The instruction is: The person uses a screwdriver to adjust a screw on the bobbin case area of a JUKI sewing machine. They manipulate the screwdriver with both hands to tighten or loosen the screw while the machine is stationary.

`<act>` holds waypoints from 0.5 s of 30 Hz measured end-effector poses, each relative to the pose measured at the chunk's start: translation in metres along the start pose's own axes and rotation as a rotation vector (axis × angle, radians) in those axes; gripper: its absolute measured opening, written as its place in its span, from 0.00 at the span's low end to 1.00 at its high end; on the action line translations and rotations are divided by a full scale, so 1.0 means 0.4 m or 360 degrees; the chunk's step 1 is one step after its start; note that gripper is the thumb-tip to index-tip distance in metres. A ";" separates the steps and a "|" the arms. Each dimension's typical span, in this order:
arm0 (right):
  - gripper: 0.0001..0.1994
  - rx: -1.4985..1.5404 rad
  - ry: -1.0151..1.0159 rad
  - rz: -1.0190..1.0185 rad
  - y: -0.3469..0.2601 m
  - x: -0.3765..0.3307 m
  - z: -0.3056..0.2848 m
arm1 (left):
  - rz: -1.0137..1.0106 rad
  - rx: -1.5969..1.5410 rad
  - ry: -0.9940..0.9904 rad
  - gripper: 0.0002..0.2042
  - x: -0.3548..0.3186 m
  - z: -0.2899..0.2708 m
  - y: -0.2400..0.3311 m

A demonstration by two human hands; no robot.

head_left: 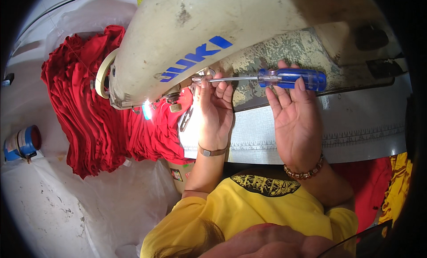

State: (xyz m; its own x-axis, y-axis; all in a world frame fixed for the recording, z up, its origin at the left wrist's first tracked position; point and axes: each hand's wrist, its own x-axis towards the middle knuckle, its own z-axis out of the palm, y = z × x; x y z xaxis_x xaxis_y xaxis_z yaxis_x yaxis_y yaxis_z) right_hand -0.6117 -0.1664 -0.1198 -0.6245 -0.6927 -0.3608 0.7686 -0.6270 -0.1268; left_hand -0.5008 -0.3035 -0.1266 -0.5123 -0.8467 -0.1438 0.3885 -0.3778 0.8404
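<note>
A screwdriver [291, 79] with a clear blue handle lies level across the view, its metal shaft pointing left to the underside of a cream sewing machine [169, 48]. My right hand [296, 120] holds the handle, thumb in front and fingertips showing behind it. At the other end, my left hand [215, 109] has thumb and fingers closed about the shaft's tip, close under the machine head. Just what the tip touches there is hidden by the fingers and metal parts. Beside my left wrist, a small dark metal piece [187, 119] rests on the bright work surface.
Folded red cloth [89, 111] is heaped left of the machine and runs beneath its head. A lamp glows by the needle area. A blue container [23, 143] stands far left. A printed ruler tape [356, 133] follows the table's near edge; yellow cloth [398, 186] hangs at right.
</note>
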 end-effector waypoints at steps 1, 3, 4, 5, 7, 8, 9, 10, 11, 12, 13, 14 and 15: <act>0.18 -0.0010 0.0007 -0.0015 0.001 0.000 0.002 | 0.0006 0.0000 -0.0015 0.08 -0.001 -0.002 -0.001; 0.18 -0.0013 0.0014 -0.0028 0.003 0.000 0.002 | 0.0022 0.0003 -0.0049 0.08 -0.002 -0.006 -0.002; 0.18 -0.0010 0.0015 -0.0027 0.002 0.001 0.001 | 0.0018 -0.0001 -0.0057 0.08 0.000 -0.005 0.000; 0.18 -0.0008 0.0017 -0.0026 0.002 0.001 0.000 | 0.0014 -0.0005 -0.0066 0.08 0.003 -0.003 0.001; 0.18 0.0009 0.0007 -0.0018 0.002 0.002 -0.001 | 0.0014 -0.0022 -0.0071 0.09 0.006 -0.004 0.001; 0.18 0.0017 0.0003 -0.0012 0.003 0.002 -0.001 | 0.0020 -0.0031 -0.0064 0.09 0.006 -0.009 0.000; 0.19 0.0009 -0.0006 -0.0023 0.003 0.003 -0.003 | 0.0027 -0.0042 -0.0058 0.09 0.005 -0.011 -0.001; 0.19 0.0001 -0.0015 -0.0034 0.004 0.004 -0.005 | 0.0022 -0.0043 -0.0059 0.09 0.005 -0.010 -0.001; 0.19 -0.0006 -0.0021 -0.0044 0.006 0.004 -0.007 | 0.0015 -0.0042 -0.0060 0.09 0.004 -0.007 -0.001; 0.20 -0.0035 -0.0032 -0.0050 0.006 0.004 -0.006 | 0.0009 -0.0042 -0.0060 0.09 0.004 -0.006 0.000; 0.21 -0.0064 -0.0043 -0.0056 0.006 0.003 -0.005 | -0.0002 -0.0050 -0.0067 0.09 0.005 -0.008 0.001; 0.22 -0.0095 -0.0053 -0.0063 0.006 0.003 -0.006 | -0.0014 -0.0059 -0.0075 0.10 0.006 -0.010 0.001; 0.22 -0.0095 -0.0056 -0.0065 0.006 0.003 -0.006 | -0.0027 -0.0069 -0.0083 0.10 0.006 -0.012 0.002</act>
State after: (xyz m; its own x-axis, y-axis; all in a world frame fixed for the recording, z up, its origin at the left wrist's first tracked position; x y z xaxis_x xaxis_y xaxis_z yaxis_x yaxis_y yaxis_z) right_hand -0.6100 -0.1679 -0.1229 -0.6590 -0.6798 -0.3219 0.7488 -0.6331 -0.1961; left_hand -0.4981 -0.3078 -0.1290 -0.5578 -0.8198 -0.1293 0.4116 -0.4085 0.8147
